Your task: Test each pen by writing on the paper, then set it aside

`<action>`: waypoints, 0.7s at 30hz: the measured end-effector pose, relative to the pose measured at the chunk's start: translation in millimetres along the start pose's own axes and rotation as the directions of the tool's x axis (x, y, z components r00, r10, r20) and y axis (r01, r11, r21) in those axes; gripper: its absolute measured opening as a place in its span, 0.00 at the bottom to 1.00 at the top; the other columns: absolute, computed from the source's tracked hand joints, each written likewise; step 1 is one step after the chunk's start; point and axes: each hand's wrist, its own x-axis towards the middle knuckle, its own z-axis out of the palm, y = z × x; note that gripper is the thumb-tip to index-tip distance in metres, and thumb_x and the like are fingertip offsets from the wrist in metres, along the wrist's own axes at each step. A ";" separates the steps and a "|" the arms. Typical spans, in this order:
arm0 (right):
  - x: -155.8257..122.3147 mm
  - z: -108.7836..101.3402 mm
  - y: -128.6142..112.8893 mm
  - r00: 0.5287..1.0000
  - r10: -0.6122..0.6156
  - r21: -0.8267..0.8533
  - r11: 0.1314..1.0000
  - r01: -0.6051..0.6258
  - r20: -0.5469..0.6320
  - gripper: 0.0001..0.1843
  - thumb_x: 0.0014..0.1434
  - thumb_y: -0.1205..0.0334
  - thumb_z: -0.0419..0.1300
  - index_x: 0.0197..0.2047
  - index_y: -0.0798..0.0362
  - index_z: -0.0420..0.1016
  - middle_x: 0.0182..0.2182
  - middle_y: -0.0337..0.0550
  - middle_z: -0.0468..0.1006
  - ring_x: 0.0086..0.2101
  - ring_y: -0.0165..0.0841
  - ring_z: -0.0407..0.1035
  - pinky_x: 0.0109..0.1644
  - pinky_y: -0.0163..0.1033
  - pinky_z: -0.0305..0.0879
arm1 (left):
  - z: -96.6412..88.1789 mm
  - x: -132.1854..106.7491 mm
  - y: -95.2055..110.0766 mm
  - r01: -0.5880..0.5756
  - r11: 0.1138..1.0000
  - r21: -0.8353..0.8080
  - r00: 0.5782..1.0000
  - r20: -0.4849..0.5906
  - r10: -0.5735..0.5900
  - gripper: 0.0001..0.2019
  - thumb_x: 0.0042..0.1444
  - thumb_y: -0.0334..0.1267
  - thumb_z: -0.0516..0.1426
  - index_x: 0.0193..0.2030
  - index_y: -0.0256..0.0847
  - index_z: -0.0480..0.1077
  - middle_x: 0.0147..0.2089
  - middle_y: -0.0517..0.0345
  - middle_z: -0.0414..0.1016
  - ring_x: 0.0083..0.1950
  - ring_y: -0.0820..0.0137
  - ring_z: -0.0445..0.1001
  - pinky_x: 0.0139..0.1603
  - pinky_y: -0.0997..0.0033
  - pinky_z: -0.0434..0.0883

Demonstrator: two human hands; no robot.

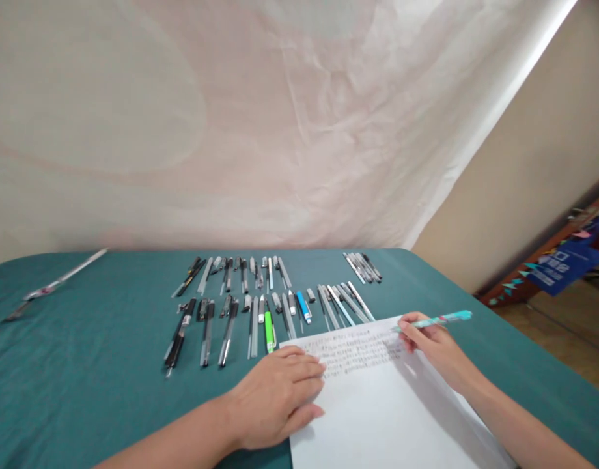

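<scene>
A white sheet of paper (387, 417) lies on the teal tablecloth (84, 384), with several lines of handwriting along its top. My left hand (277, 397) rests flat on the sheet's left edge, fingers stretched out and together. My right hand (433, 348) is closed on a turquoise pen (439, 320), whose tip touches the paper at the end of the top lines. The pen's back end points right.
Two rows of several pens and caps (241, 306) lie ahead of the paper, among them a green pen (269, 330) and a blue one (303, 306). A small pen bundle (362, 267) sits far right. A long thin rod (55, 283) lies far left. A pale cloth backdrop hangs behind.
</scene>
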 end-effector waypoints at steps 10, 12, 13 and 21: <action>-16.9 -9.3 30.5 0.987 -0.091 -0.279 0.959 0.052 -0.131 0.13 0.56 0.52 0.53 0.25 0.52 0.63 0.16 0.32 0.63 0.18 0.28 0.59 0.21 0.33 0.55 | -1.1 1.4 -0.2 0.019 1.000 0.019 0.998 0.056 -0.021 0.14 0.59 0.40 0.50 0.50 0.40 0.66 0.51 0.51 0.72 0.53 0.63 0.67 0.58 0.61 0.57; -17.4 -10.9 33.6 0.980 -0.140 -0.312 0.946 0.089 -0.144 0.13 0.56 0.54 0.52 0.24 0.51 0.62 0.16 0.32 0.62 0.18 0.27 0.57 0.20 0.32 0.54 | -0.7 1.2 -0.7 0.019 1.000 0.011 0.999 0.038 -0.019 0.14 0.59 0.40 0.50 0.50 0.41 0.66 0.51 0.51 0.72 0.53 0.63 0.67 0.58 0.61 0.58; -17.2 -12.0 35.0 0.978 -0.155 -0.325 0.940 0.102 -0.143 0.13 0.56 0.55 0.52 0.24 0.52 0.63 0.16 0.32 0.62 0.18 0.27 0.57 0.21 0.32 0.54 | -0.6 1.2 -0.9 0.018 1.000 0.008 0.999 0.031 -0.019 0.14 0.59 0.40 0.50 0.50 0.41 0.66 0.51 0.51 0.72 0.53 0.63 0.68 0.58 0.61 0.58; -14.4 -18.6 44.5 0.968 -0.202 -0.406 0.905 0.127 -0.146 0.12 0.55 0.57 0.52 0.23 0.52 0.64 0.18 0.34 0.65 0.20 0.29 0.60 0.24 0.33 0.57 | -0.7 2.5 -1.6 0.022 0.999 0.031 0.997 0.079 -0.024 0.14 0.60 0.40 0.49 0.51 0.41 0.66 0.52 0.51 0.71 0.54 0.63 0.67 0.58 0.60 0.57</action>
